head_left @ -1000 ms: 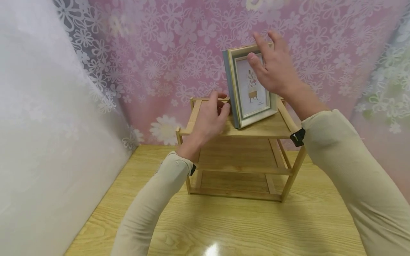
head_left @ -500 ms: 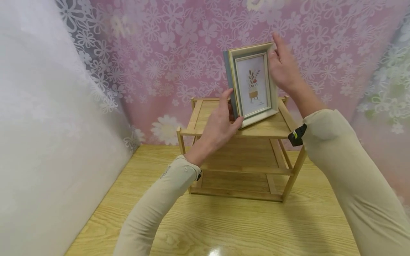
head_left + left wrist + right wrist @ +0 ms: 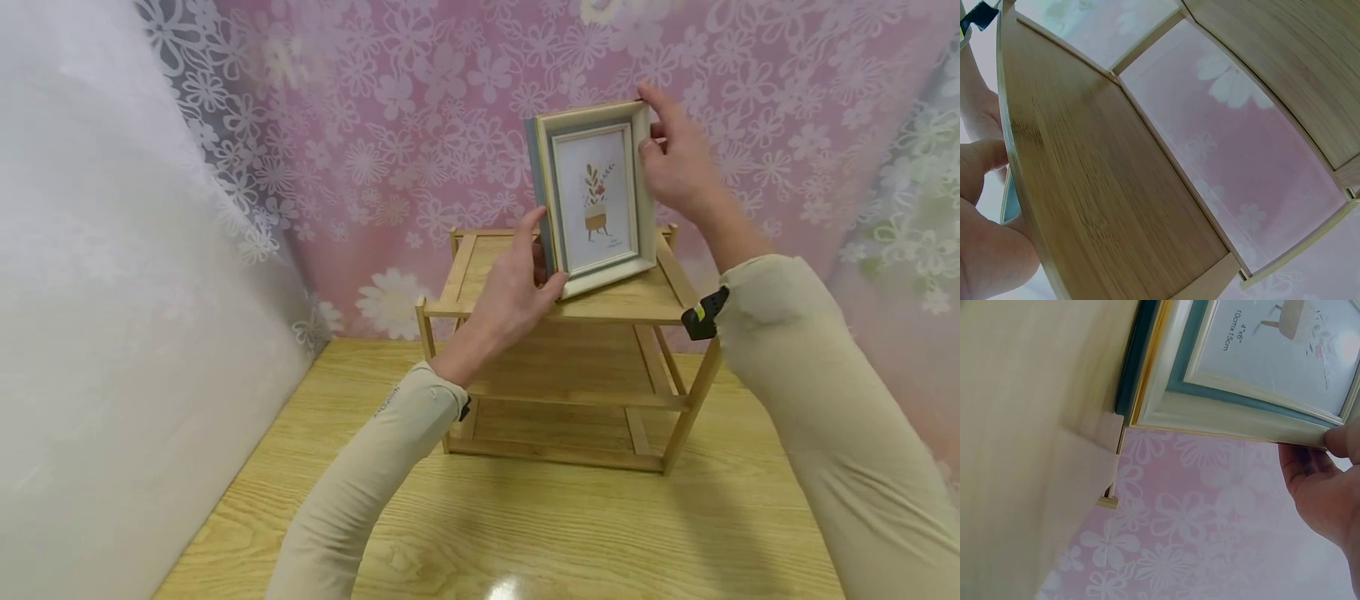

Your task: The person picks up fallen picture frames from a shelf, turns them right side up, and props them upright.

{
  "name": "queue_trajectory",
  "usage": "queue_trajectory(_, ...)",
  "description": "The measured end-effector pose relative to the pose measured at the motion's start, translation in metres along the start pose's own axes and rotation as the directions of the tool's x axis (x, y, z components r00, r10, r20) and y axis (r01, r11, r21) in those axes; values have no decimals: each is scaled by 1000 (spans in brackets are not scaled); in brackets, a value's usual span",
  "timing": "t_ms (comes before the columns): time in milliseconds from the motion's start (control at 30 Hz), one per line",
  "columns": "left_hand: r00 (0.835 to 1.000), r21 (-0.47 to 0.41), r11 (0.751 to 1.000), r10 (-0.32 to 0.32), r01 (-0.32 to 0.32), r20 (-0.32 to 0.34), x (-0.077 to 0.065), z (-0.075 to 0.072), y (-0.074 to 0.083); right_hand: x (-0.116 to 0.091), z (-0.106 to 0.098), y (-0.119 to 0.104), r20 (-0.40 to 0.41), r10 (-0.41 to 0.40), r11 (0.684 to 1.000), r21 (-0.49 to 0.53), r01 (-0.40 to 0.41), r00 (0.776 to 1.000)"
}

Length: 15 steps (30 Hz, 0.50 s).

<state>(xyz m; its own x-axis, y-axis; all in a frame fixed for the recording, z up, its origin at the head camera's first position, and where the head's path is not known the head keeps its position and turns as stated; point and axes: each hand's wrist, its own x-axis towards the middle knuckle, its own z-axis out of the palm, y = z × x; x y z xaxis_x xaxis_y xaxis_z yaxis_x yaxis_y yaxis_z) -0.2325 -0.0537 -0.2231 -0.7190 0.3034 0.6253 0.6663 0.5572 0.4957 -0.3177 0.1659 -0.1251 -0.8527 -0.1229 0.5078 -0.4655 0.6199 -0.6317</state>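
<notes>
A picture frame [image 3: 596, 200], cream and blue-grey with a drawing of a potted plant, stands upright on the top of a small wooden shelf [image 3: 480, 287], turned at an angle. My left hand [image 3: 510, 292] holds its lower left side, thumb at the front bottom corner; its other fingers are partly hidden behind the edge. At the upper right, my right hand [image 3: 682, 171] grips the frame's side, index finger at the top corner. The right wrist view shows that thumb [image 3: 1338, 440] on the frame's front. In the left wrist view, the shelf board [image 3: 1104, 169] hides much of the frame.
Two lower boards of the shelf [image 3: 562, 358] lie beneath the top one. The shelf stands on a wood-patterned surface [image 3: 585, 533]. Behind rises a pink flowered backdrop [image 3: 420, 167], and a white sheet [image 3: 127, 333] hangs on the left.
My left hand has moved right onto the frame's lower left side. The right hand has drawn back from in front of the frame and taken hold of its upper right edge.
</notes>
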Motion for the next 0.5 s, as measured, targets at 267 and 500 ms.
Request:
queue_trajectory(267,1000,-33,999,-21,21,7,-1,-4,-3,-5,-10,6,31,-46,999,-2,46,998)
queue_trajectory(500,999,-63,997,-43,44,25,-1,-7,-5,-11,-16,8,49,-60,998,13,59,997)
